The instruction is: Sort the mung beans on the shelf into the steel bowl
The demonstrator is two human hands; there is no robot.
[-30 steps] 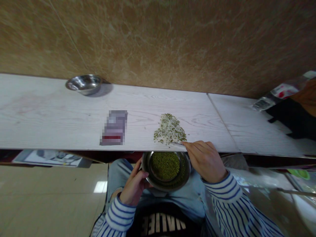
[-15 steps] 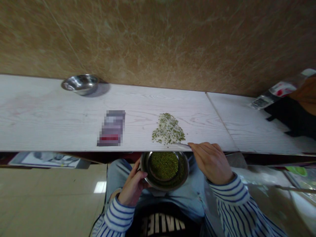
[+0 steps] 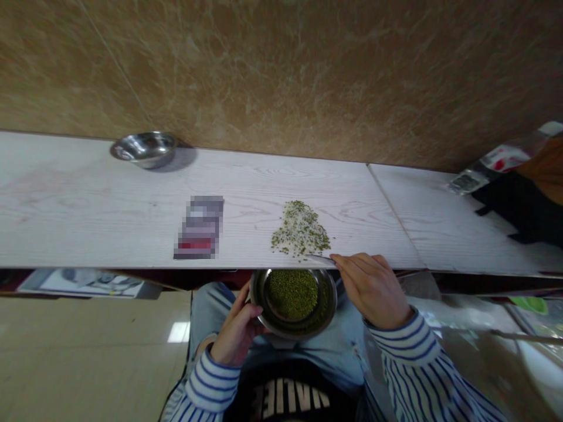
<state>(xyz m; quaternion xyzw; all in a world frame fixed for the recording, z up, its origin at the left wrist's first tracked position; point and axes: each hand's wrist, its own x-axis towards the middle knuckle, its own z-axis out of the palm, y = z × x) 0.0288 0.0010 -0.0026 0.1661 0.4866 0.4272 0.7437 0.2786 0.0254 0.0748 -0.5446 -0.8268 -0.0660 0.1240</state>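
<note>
My left hand (image 3: 240, 328) grips the left rim of a steel bowl (image 3: 326, 316), thumb over the edge. Small green beans, like mung beans (image 3: 292, 294), cover the bowl's bottom. The bowl is held above my lap, against the table's front edge. My right hand (image 3: 372, 287) is closed round a slim metal utensil (image 3: 322, 258); its exact kind is unclear. The utensil's tip rests at the near edge of a pile of white grains mixed with green beans (image 3: 301, 228) on the table.
A second steel bowl (image 3: 145, 151) stands by the wall at the back left. A blurred-out flat, dark object (image 3: 200, 227) lies left of the pile. On the right are a plastic bottle (image 3: 501, 159) and a black-and-orange item (image 3: 528, 193). The white table (image 3: 88, 205) ends just before my lap.
My right hand has shifted slightly left with the utensil. My left hand and the bowl stay in place, and the pile looks the same.
</note>
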